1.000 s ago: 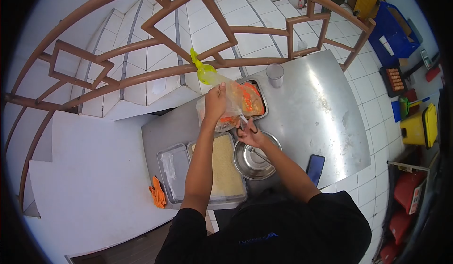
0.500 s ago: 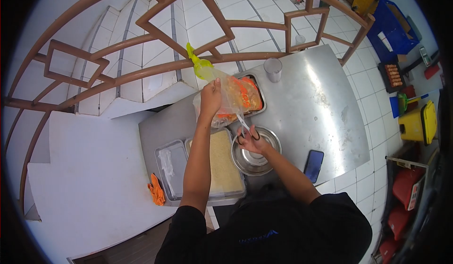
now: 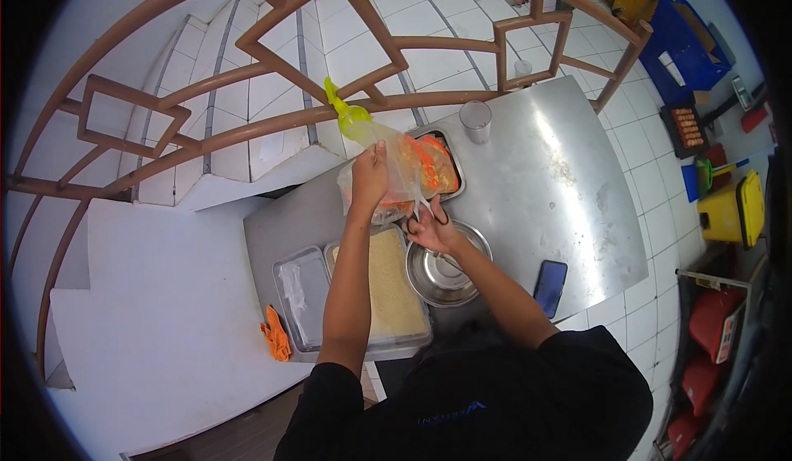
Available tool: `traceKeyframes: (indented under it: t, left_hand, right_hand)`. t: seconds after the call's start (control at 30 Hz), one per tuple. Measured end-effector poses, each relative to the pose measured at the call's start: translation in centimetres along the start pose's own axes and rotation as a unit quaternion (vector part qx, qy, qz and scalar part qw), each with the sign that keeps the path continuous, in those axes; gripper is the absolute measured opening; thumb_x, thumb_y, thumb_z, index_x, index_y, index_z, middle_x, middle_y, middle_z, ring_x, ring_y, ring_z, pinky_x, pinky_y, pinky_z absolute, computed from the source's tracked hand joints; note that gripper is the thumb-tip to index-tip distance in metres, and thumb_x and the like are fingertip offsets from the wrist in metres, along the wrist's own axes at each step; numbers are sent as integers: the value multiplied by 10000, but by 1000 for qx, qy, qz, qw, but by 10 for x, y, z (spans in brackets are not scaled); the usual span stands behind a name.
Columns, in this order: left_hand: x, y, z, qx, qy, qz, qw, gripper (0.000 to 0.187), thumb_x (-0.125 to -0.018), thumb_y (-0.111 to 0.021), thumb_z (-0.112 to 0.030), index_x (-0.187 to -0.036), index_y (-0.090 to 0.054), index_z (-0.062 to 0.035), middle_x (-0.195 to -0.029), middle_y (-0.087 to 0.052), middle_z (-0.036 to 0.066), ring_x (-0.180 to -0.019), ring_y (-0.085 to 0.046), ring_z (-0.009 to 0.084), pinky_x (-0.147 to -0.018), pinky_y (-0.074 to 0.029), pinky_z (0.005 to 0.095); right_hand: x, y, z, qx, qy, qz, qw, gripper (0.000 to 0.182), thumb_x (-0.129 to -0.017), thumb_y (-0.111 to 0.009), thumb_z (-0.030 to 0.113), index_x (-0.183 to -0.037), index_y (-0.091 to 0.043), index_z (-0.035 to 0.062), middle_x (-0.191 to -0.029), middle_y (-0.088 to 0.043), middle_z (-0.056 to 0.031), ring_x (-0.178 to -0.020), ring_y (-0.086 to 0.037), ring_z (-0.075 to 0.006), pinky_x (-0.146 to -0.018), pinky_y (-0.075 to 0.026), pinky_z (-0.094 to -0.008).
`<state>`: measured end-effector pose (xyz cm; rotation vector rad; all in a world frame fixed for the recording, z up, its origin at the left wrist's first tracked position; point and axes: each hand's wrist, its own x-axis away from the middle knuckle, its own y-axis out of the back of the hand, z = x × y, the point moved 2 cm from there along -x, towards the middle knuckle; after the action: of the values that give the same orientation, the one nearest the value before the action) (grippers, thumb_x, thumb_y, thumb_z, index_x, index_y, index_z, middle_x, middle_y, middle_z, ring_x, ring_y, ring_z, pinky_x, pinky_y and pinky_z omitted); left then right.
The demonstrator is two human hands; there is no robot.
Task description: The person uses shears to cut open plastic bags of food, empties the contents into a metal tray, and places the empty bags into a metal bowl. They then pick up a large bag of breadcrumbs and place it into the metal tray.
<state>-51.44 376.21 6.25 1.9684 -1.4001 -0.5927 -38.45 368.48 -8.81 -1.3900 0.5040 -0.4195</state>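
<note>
My left hand (image 3: 371, 176) is closed around the gathered upper part of a clear plastic bag (image 3: 401, 157). Something orange and yellowish shows through the plastic, and a lime-green end (image 3: 353, 119) sticks out past my fist. The bag lies over a metal tray (image 3: 459, 182) with orange-and-brown packed contents. In my right hand (image 3: 435, 234) are dark-handled scissors (image 3: 423, 203), fingers through the loops, blades pointing up against the bag's near edge. Below that hand stands a round steel bowl (image 3: 450, 284).
A tray of pale crumbs (image 3: 392, 288) and a tray with crumpled clear plastic (image 3: 290, 288) lie at the near left, beside an orange cloth (image 3: 275, 335). A clear cup (image 3: 476, 121) and a phone (image 3: 549, 288) rest on the steel table (image 3: 569, 189). A brown railing (image 3: 239, 138) borders the far side.
My right hand has moved slightly forward and left with the scissors, bringing the blades further up against the bag. My left hand keeps its grip, almost unmoved.
</note>
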Motion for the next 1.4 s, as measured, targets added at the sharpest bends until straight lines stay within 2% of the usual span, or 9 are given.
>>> traceKeyframes:
  t: [0.23,0.73,0.8,0.9,1.0,1.17,1.27,1.33,1.4]
  left_hand:
    - [-10,4,14,-13,-39,-19,999,467,-1022,-416,-353,-866,-577,57,-707,-567,265,-651,-556,394,-655,-430,456]
    - [3,-2,7,37,-42,1,998,453,-1022,-406,-344,-941,-616,49,-727,-584,265,-688,-574,410,-674,-442,449]
    - [3,-1,2,29,-31,0,999,463,-1028,-415,-359,-911,-589,54,-686,-521,99,-680,-473,181,-675,-429,360]
    - [-4,8,2,-14,-28,4,999,458,-1026,-405,-343,-878,-576,54,-657,-539,222,-605,-505,338,-630,-412,443]
    - [-4,7,11,-1,-37,-16,999,464,-1030,-400,-346,-846,-553,52,-623,-508,190,-581,-461,289,-610,-401,433]
    - [4,3,1,40,-32,10,999,481,-1031,-400,-369,-852,-562,46,-602,-477,151,-581,-442,231,-599,-396,415]
    - [2,10,0,25,-29,0,999,483,-1033,-401,-373,-861,-574,44,-604,-478,134,-584,-444,208,-597,-397,400]
    - [-5,13,4,21,-37,-13,999,482,-1034,-401,-371,-866,-581,43,-606,-482,126,-584,-444,196,-597,-399,392]
    - [-3,8,12,30,4,30,999,472,-1035,-406,-361,-875,-591,43,-613,-496,107,-592,-449,171,-597,-404,375]
  right_hand:
    - [23,57,-34,32,-30,28,999,590,-901,-449,672,-1037,-567,110,-606,-377,26,-718,-440,-119,-645,-408,-277]
    - [-7,-1,-12,-40,41,-100,993,562,-900,-472,657,-1011,-555,112,-549,-353,34,-626,-427,-126,-590,-358,-213]
    - [-19,5,-8,-83,49,-160,982,564,-899,-490,649,-1041,-553,107,-548,-348,31,-625,-435,-131,-610,-367,-210]
    - [-14,27,-10,33,28,-67,997,559,-901,-506,635,-1038,-561,96,-551,-375,33,-640,-446,-138,-595,-391,-234]
    - [9,20,-15,-21,-20,35,999,562,-904,-511,627,-1048,-562,87,-559,-391,34,-647,-455,-143,-608,-419,-253]
    - [-19,-15,0,-83,31,-210,974,531,-922,-487,618,-982,-589,101,-500,-307,60,-524,-368,-76,-571,-387,-256]
    - [-26,8,-1,-64,29,-169,983,538,-913,-494,623,-1026,-574,104,-562,-388,45,-542,-394,-68,-589,-401,-262]
    - [-6,45,-20,-34,-13,114,993,601,-882,-510,660,-1087,-563,97,-632,-457,6,-601,-452,-130,-673,-453,-289]
    - [-2,23,-21,-42,1,90,995,600,-886,-514,650,-1099,-553,90,-624,-438,18,-553,-410,-116,-616,-436,-266]
